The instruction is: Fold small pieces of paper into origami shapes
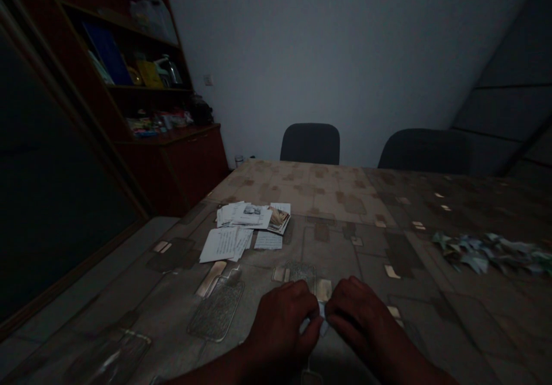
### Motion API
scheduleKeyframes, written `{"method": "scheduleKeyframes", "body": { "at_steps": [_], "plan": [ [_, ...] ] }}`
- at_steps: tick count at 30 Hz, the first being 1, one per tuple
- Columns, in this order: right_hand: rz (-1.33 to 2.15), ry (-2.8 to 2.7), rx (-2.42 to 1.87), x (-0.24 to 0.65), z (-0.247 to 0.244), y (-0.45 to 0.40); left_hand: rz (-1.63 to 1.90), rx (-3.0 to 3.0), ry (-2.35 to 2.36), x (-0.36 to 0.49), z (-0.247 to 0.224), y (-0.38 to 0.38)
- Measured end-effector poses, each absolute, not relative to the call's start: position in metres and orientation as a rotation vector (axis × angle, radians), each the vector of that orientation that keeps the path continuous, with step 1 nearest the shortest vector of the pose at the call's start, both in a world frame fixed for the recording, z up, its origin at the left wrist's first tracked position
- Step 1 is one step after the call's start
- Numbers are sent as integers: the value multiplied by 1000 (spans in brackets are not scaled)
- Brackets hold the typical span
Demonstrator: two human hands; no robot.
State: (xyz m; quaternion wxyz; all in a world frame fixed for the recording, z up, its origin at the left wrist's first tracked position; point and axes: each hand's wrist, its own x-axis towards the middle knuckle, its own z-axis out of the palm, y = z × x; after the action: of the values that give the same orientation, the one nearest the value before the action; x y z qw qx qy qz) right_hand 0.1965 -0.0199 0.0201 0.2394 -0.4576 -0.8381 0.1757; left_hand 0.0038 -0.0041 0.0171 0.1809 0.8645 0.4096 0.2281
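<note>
Where a small pale paper point(323, 311) sits, the fingers of the left hand point(282, 316) and right hand point(366, 313) pinch it, nearly closed; it seems to be in mid-shaping, which would call for light, even pressure from both sides. Beyond it to the left, printed sheets point(222, 244) lie on the bench point(302, 184); to its right, crumpled pieces point(487, 253).

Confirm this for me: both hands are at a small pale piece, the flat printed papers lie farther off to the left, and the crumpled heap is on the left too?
Not quite: the head view shows the crumpled heap on the right. The flat printed papers are on the left, and both hands are at a small pale piece.
</note>
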Motion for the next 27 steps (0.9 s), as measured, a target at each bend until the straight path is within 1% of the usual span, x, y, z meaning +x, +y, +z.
{"method": "scheduleKeyframes", "body": {
  "at_steps": [11, 19, 27],
  "plan": [
    [490, -2219, -1319, 195, 17, -23, 610, 2434, 1166, 5, 18, -4],
    [472, -2263, -1304, 194, 19, -21, 637, 2274, 1217, 5, 16, -3],
    [457, -2246, -1345, 194, 16, -22, 587, 2329, 1240, 5, 16, -2]
  ]
}}
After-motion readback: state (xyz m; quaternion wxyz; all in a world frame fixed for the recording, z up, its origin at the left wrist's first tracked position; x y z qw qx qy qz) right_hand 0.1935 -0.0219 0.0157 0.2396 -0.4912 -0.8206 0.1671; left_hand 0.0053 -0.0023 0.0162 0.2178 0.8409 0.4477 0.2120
